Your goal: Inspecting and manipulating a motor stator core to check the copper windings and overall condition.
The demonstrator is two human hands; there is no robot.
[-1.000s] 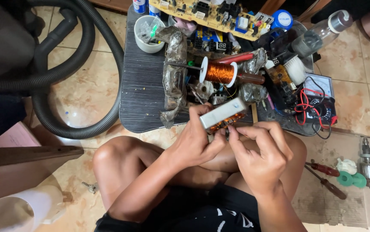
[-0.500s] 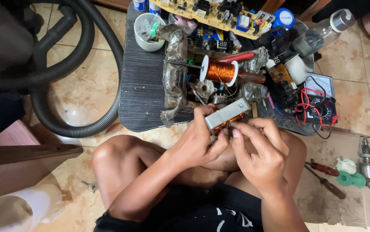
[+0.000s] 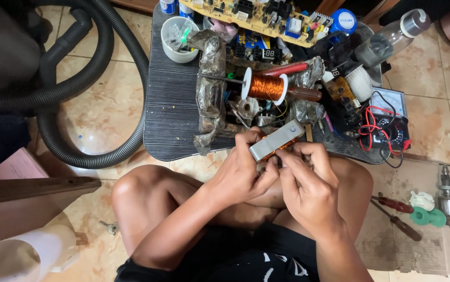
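Metal bar with copper winding point(image 3: 276, 141): held over the lap at the near edge of the bench point(image 3: 175, 112), tilted, grey face up, its right end higher and lying over the bench edge. Versus the two earlier frames the piece sits in nearly the same spot and at nearly the same tilt; only the fingers have regripped, and the right thumb and forefinger now pinch closer to the lower left end. Judgement: fine work at that end is under way, not a repositioning. Left to right: the grey vacuum hose point(image 3: 78, 89) curves on the tiled floor; the white cup point(image 3: 179, 40) stands at the bench's far left corner; the left hand point(image 3: 246, 169) is closed around the bar's lower end, thumb on top and fingers curled underneath; the spool of copper wire point(image 3: 264, 86) lies on its rod just beyond; the right hand point(image 3: 308, 183) is closed to a pinch at the bar's underside edge, touching the left hand. The meter with red and black leads point(image 3: 387, 117) is at the bench's right, and the screwdrivers point(image 3: 395, 214) lie on cardboard on the floor. Hidden: the winding shows only as an orange strip under the bar; what the right fingertips grip, wire end or otherwise, cannot be made out. The circuit board point(image 3: 256, 15) is cut off at the top edge.
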